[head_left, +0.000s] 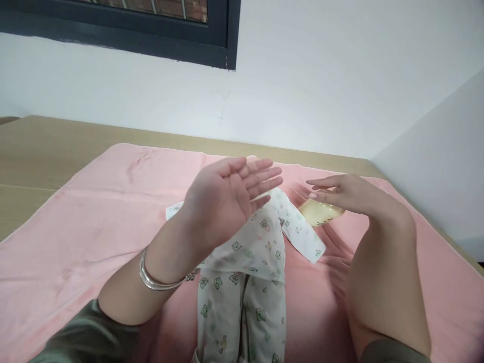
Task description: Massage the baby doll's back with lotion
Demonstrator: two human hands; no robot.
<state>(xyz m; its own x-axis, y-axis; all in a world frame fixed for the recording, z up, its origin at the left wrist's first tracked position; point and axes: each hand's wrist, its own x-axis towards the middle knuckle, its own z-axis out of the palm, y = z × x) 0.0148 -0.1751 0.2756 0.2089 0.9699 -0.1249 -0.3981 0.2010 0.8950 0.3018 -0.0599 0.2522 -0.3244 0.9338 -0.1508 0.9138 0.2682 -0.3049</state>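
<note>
My left hand (pixel 230 196) is open, palm turned up and fingers stretched to the right, held above a small white baby top (pixel 260 237) printed with little animals. It hides the top's neck area and part of one sleeve. Below the top lie matching baby trousers (pixel 260 312), laid out with both legs toward me. My right hand (pixel 346 191) has its fingers extended to the left, over a glossy pale yellow rounded thing (pixel 320 214) beside the top's right sleeve. Whether the fingers touch it, I cannot tell. Neither hand grips anything.
A pink blanket (pixel 94 222) with a few creases lies under the clothes, on a light wooden table (pixel 56 133). Behind the table rises a white wall (pixel 302 91) with a dark window frame (pixel 223 45). Another wall meets it on the right.
</note>
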